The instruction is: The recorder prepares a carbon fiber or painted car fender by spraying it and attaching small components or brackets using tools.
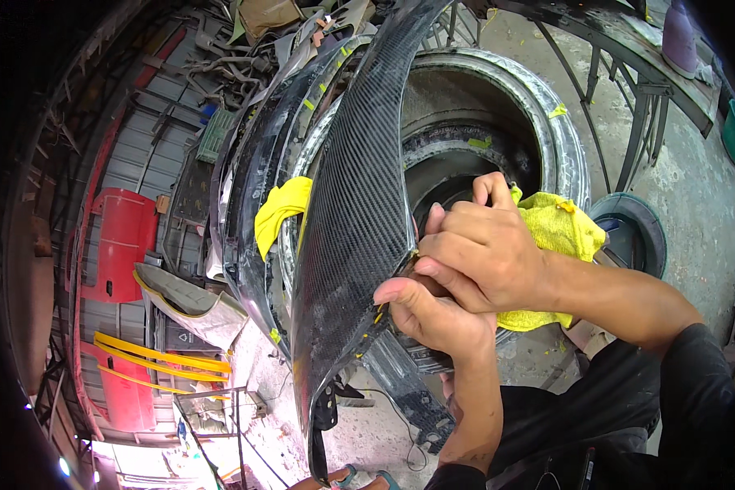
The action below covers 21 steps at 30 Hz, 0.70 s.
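A cluttered workshop yard spreads below: a stained concrete floor to the right, a corrugated metal wall to the left with red body panels and yellow strips leaning on it, and a heap of scrap parts along the top. A big pale tyre lies flat in the middle, with a smaller dark one beside it on the floor.

Across the big tyre runs a long, curved carbon-weave panel, glossy black, reaching from the top of the view down toward the person's feet (its lower end narrows to a dark tab). Behind it stand further dark panels dotted with bits of yellow tape.

A yellow cloth lies under the right wrist, and another yellow piece shows to the left of the panel.

The left hand grips the panel's right edge, thumb pressed on its face, fingers curled behind. The right hand lies over it, fingers together and bent, closed on the same edge; what else it may hold cannot be told.
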{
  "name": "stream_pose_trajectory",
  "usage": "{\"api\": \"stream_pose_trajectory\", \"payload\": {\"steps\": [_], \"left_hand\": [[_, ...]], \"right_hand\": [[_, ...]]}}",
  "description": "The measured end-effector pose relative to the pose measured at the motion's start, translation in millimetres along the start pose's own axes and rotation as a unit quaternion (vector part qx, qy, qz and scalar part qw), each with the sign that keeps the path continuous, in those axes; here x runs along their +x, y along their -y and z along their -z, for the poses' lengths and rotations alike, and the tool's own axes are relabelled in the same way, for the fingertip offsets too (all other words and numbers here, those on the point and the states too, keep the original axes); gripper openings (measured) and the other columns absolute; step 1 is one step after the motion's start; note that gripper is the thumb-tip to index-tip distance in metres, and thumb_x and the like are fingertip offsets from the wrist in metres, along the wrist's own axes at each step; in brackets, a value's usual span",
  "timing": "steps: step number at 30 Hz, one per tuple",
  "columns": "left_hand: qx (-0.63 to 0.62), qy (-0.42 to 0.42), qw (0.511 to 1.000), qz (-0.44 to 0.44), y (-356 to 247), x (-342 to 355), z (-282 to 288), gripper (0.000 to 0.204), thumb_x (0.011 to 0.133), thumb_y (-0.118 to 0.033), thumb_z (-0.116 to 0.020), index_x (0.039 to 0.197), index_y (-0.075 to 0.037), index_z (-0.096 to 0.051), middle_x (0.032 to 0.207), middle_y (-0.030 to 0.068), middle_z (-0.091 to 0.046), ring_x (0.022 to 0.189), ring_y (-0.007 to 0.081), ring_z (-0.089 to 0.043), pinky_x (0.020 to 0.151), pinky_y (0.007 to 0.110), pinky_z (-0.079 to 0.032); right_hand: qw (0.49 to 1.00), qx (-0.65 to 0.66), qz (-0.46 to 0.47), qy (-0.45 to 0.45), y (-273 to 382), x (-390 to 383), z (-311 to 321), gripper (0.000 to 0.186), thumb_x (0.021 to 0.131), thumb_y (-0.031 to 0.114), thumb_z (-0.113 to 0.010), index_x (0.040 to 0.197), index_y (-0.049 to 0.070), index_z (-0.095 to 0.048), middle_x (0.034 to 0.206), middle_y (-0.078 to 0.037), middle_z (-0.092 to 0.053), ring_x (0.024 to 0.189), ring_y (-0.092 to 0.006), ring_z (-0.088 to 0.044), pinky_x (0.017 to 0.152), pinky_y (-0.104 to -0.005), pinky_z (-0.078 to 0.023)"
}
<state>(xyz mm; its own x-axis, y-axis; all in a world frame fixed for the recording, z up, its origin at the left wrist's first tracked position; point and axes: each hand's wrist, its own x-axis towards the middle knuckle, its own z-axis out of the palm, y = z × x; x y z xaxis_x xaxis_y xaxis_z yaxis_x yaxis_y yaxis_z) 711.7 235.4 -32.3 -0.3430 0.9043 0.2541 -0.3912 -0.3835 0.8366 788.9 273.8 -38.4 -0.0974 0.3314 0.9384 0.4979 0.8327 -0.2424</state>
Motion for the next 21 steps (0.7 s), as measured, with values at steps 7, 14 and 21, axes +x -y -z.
{"api": "stream_pose_trajectory", "payload": {"steps": [7, 14, 21], "left_hand": [[0.043, 0.004, 0.999, -0.007, -2, 1, -7, 0.092, 0.096, -0.067, -0.025, 0.132, 0.016, -0.043, 0.126, 0.0269, -0.056, 0.12, 0.0315, -0.055, 0.101, 0.043, -0.047], [-0.011, 0.013, 1.0, -0.005, 6, 4, -1, 0.093, 0.096, -0.066, -0.024, 0.133, 0.017, -0.04, 0.138, 0.0268, -0.047, 0.127, 0.0329, -0.049, 0.107, 0.045, -0.04], [-0.106, 0.031, 0.994, 0.0, -5, 8, 3, 0.083, 0.101, -0.054, -0.026, 0.134, 0.022, -0.031, 0.142, 0.0368, -0.034, 0.133, 0.0414, -0.04, 0.114, 0.049, -0.034]], "right_hand": [[0.998, 0.011, -0.054, -0.006, -1, -7, 3, 0.008, 0.082, 0.013, -0.067, 0.083, 0.008, -0.062, 0.068, -0.002, -0.056, 0.053, -0.0201, -0.046, 0.06, -0.0373, -0.03], [0.973, 0.13, -0.164, 0.101, 2, -2, 11, 0.013, 0.09, 0.018, -0.061, 0.085, 0.007, -0.059, 0.07, -0.011, -0.06, 0.062, -0.0312, -0.059, 0.061, -0.0417, -0.043], [0.894, 0.326, -0.249, 0.181, 17, 9, 16, 0.018, 0.093, 0.018, -0.056, 0.087, 0.002, -0.058, 0.08, -0.019, -0.064, 0.076, -0.0413, -0.062, 0.067, -0.0479, -0.048]]}}
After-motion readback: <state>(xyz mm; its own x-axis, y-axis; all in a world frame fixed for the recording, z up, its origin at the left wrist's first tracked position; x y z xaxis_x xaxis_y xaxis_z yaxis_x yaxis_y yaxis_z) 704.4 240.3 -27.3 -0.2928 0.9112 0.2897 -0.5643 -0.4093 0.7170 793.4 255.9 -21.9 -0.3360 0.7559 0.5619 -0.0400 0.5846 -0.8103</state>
